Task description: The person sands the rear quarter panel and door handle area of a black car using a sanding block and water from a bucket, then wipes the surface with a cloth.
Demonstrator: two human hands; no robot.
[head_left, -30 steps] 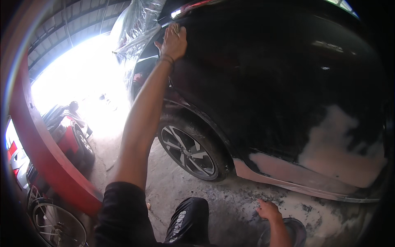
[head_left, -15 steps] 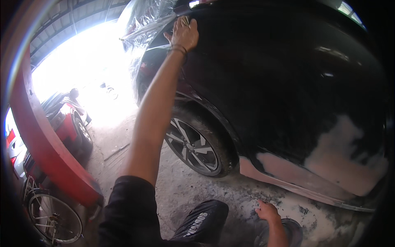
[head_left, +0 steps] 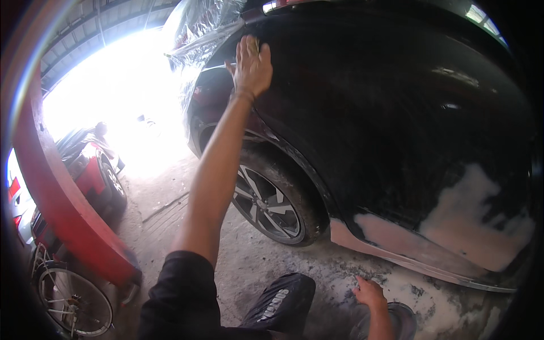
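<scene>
The person's left hand appears to lie flat and open against a black car's side panel, above the wheel, with a small yellowish piece, too obscured to identify, between its fingers. The right hand is lower, loosely curled; whether it holds anything cannot be told. Even pressure, following the panel's curve, would likely serve best.

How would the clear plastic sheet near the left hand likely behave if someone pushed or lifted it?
The plastic sheet is probably floppy, as it hangs in loose creases at the end of the dark car. It looks thin and likely light for its size, since light shows through it. Its shiny highlights suggest it may be somewhat slippery.
</scene>
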